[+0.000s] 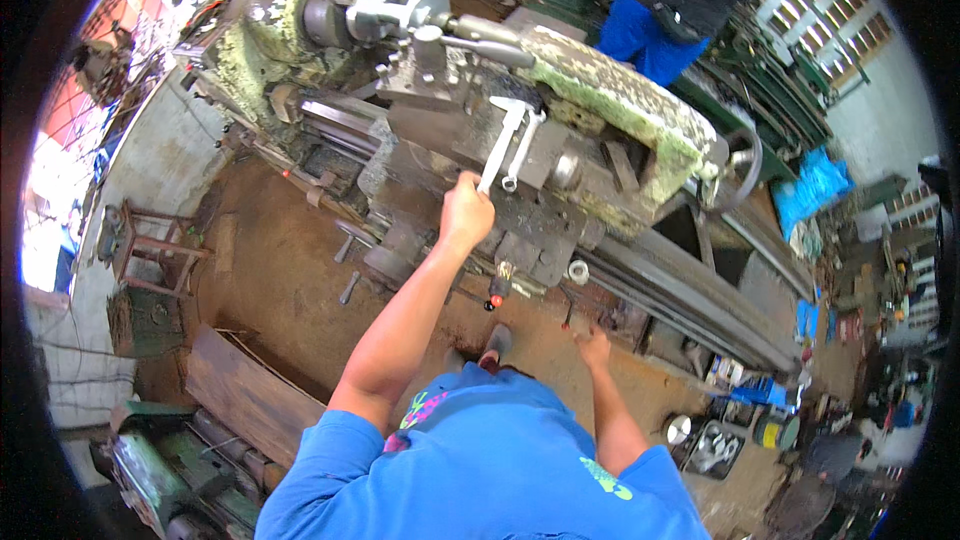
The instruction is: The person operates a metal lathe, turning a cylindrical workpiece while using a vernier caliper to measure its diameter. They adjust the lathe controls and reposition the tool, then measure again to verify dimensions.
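My left hand is closed around the lower end of a silver vernier caliper, whose jaws point away from me over the carriage of a lathe. Right beside the caliper, a combination wrench lies on the carriage. A shiny metal workpiece sits in the lathe chuck at the far left. Down at the right, my right hand hangs with its fingers loosely apart, close to a thin lever. It appears to hold nothing.
The tailstock and long bed rails stretch right. A red-tipped lever juts toward me. Someone in blue trousers stands behind the lathe. A wooden stool and board are at left; a parts tray at lower right.
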Available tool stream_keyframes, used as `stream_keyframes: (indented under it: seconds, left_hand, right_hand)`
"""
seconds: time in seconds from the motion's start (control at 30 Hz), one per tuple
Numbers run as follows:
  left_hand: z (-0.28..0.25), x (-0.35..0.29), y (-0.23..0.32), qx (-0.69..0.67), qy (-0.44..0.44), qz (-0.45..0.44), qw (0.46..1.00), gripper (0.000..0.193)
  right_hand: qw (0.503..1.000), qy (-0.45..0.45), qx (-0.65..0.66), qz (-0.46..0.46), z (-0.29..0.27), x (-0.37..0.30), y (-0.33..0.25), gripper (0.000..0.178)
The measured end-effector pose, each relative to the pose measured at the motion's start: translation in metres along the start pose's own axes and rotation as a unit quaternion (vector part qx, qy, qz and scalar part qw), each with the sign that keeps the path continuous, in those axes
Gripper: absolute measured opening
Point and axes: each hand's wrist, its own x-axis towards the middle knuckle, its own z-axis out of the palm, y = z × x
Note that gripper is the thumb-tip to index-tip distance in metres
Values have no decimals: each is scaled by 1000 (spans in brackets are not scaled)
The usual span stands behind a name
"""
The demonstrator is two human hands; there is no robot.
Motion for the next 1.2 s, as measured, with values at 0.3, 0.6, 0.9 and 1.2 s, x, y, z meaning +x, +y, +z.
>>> stream_keyframes:
  seconds: [0.3,0.6,0.9,1.2]
  left_hand:
    - [-21,-11,-7,-132,-140,-110,975,41]
    - [-143,-62,-55,-28,76,61,995,14]
    - [-187,65,-307,182,-115,-11,976,100]
    - [-148,67,-319,136,-120,-128,975,94]
  right_hand:
    - [992,-114,-49,-9,117,23,3,116]
    - [958,-238,-158,33,153,30,30,111]
    - [953,-290,-38,78,151,-45,-101,69]
    - [724,-198,636,181,98,-142,-363,89]
